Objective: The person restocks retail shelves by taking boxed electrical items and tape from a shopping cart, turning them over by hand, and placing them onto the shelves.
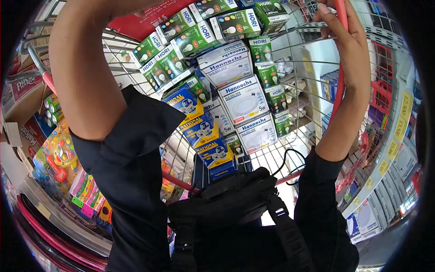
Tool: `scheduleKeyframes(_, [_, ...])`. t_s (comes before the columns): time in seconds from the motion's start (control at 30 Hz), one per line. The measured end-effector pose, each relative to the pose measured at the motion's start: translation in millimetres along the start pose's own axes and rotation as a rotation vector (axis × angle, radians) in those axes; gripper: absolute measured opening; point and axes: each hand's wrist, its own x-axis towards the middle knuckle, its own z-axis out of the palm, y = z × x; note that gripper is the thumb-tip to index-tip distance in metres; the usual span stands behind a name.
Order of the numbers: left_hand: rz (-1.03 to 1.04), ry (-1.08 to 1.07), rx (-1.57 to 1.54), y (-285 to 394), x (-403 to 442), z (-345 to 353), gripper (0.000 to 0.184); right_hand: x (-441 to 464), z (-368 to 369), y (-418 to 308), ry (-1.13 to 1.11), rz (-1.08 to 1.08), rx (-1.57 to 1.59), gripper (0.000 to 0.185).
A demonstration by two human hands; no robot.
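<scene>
A wire shopping cart with red rails lies in front of me, stacked with boxes. My left hand reaches over its upper left part, beside a red panel; the top edge cuts the hand off, so its grip is hidden. My right hand is closed around the red rail at the right side, fingers curled. Inside the cart are green HORI bulb boxes, white Hannochs lamp boxes marked 5W, and blue-and-yellow NATIONAL electrical tape boxes.
Shelves flank the cart. Colourful toys and packaged goods stand on the left. Yellow price labels run along the right shelf edge, with more white boxes below. A black bag is strapped to my front.
</scene>
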Motion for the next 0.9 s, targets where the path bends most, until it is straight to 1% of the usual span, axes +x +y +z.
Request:
scheduleKeyframes(0.07, [0.002,0.004,0.014,3.5,1.5,-1.2,0.063,8.9,-0.2,6.7,-0.004,0.042,0.042,0.045])
scheduleKeyframes(0.13, [0.023,-0.019,0.004,8.2,-3.3,-10.1,0.063,3.9,1.8,8.4,0.02,0.008,-0.024,0.044])
scheduleKeyframes(0.2, [0.023,-0.023,0.019,9.2,1.7,-11.7,0.064,9.0,1.9,9.6,0.018,0.031,-0.054,0.042])
scheduleKeyframes(0.27, [-0.04,0.046,0.082,11.9,8.2,-4.2,0.064,17.1,-2.6,15.5,0.0,0.098,-0.048,0.041])
scheduleKeyframes(0.3, [-0.095,0.109,0.132,13.2,12.7,9.4,0.064,17.2,-1.4,14.5,-0.004,0.073,-0.087,0.041])
scheduleKeyframes(0.37, [-0.116,0.112,0.131,17.6,12.3,10.9,0.063,15.4,3.2,11.1,-0.006,0.061,-0.143,0.04])
scheduleKeyframes(0.4, [-0.086,0.053,0.075,15.6,9.4,-1.4,0.063,15.4,5.3,9.7,-0.005,0.069,-0.161,0.04])
scheduleKeyframes(0.5, [-0.126,-0.025,0.021,17.0,29.4,3.2,0.06,19.8,7.4,13.3,-0.005,0.103,-0.168,0.04])
scheduleKeyframes(0.6, [-0.05,-0.068,0.052,4.6,36.1,1.7,0.059,21.8,8.0,18.7,-0.024,0.032,-0.186,0.039])
scheduleKeyframes(0.83, [-0.108,-0.006,0.084,6.0,38.7,3.8,0.061,27.1,1.6,24.5,-0.051,0.03,-0.165,0.042])
scheduleKeyframes(0.9, [-0.134,0.007,0.097,3.5,37.9,2.6,0.061,26.7,7.8,22.2,-0.019,0.025,-0.245,0.043])
